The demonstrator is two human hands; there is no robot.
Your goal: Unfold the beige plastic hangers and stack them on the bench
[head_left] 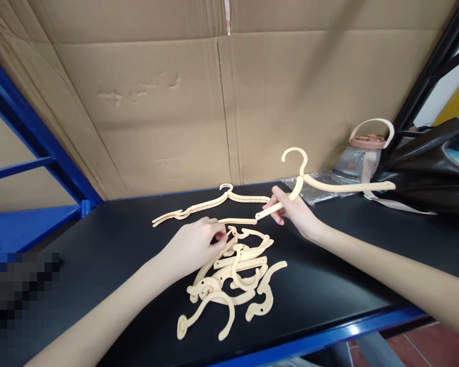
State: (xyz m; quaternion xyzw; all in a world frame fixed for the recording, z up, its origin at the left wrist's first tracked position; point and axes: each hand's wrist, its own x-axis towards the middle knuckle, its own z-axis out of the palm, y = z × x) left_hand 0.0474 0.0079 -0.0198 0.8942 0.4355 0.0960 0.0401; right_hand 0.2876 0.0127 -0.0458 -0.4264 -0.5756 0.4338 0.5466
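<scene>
My right hand [292, 211] is closed on the left arm of a cream plastic folding hanger [329, 184], held tilted above the black table [99, 265] with its hook up. My left hand [197, 242] has its fingers pinched on a small cream piece at the end of that hanger's folded arm, just above a heap of loose cream hanger parts [233, 275]. An assembled cream hanger [210, 205] lies flat on the table behind the hands.
A cardboard wall [214, 102] stands right behind the table. At the back right sit a clear water jug with a cream strap [357, 158], a crumpled clear plastic bag [309, 191] and a black bag [428, 173]. Blue shelf beams [30, 137] run at left.
</scene>
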